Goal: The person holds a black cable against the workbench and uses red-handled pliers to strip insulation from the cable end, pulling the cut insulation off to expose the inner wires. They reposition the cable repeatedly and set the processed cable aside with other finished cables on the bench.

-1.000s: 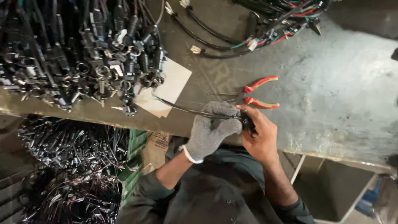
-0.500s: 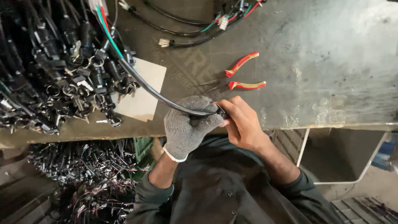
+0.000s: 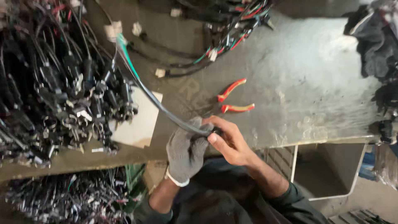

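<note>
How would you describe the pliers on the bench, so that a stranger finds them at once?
Look at the grey metal workbench, just beyond the bare right hand. The pliers lie there alone, handles spread open; their red and yellow grips stand out from the dark cables around.

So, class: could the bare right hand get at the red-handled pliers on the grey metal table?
Probably yes: the red-handled pliers lie uncovered just beyond the right hand, though it pinches the black sleeved cable.

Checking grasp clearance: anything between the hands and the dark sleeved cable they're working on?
Nothing visible. The gloved left hand is wrapped directly around the sleeved cable, and the bare right hand pinches its end. The red-handled pliers lie apart on the bench.
</note>
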